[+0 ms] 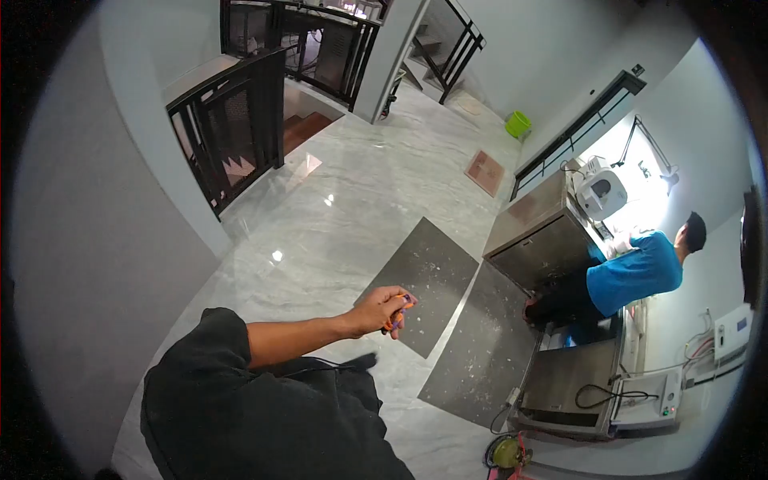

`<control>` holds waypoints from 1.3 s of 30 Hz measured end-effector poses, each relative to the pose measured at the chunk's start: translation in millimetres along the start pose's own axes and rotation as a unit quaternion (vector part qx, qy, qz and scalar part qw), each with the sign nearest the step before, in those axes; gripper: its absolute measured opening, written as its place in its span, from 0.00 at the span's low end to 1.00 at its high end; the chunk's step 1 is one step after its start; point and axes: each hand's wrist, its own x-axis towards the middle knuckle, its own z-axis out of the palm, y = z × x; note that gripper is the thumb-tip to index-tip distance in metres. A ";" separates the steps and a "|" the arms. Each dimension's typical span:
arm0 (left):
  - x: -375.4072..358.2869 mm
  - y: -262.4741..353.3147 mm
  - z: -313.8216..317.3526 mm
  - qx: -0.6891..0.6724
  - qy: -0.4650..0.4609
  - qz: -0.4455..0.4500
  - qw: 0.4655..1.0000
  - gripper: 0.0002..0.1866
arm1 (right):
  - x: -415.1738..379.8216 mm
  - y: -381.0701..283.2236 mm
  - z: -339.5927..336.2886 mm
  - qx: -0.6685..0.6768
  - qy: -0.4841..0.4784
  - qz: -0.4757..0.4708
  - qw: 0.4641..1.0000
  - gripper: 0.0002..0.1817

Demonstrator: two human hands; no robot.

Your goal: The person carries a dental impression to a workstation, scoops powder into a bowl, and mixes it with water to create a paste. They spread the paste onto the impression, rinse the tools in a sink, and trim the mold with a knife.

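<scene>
My left hand (378, 311) reaches forward from a dark sleeve, with its fingers closed round a small orange and purple object (398, 313). What the object is cannot be made out, as the fingers cover part of it. Beneath the hand in the picture lie a grey speckled mat (428, 276) and the pale marble-look floor (320, 216). My right hand does not show.
A person in a blue top (640, 274) stands at a metal cabinet (532, 220) on the right, beside a second speckled mat (488, 344). Black railings (240, 120) border steps at upper left. A green bin (518, 123) and a green-and-red reel (506, 452) stand on the floor.
</scene>
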 end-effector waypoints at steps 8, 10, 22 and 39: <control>183.1 -28.7 35.0 -0.086 0.080 -0.023 0.993 0.16 | 122.7 -210.5 -19.4 -0.095 -0.018 -0.037 0.995 0.10; 218.4 -21.8 40.4 -0.097 0.102 -0.016 0.990 0.15 | 172.1 -274.6 -27.8 -0.134 -0.026 -0.072 0.988 0.10; 429.4 5.8 8.8 -0.130 0.183 0.019 0.974 0.16 | 211.2 -796.1 96.9 -0.060 -0.047 -0.332 0.940 0.03; 767.1 170.0 -34.7 -0.159 0.121 0.061 0.978 0.14 | 354.7 -890.2 237.4 -0.396 -0.141 -0.198 0.886 0.09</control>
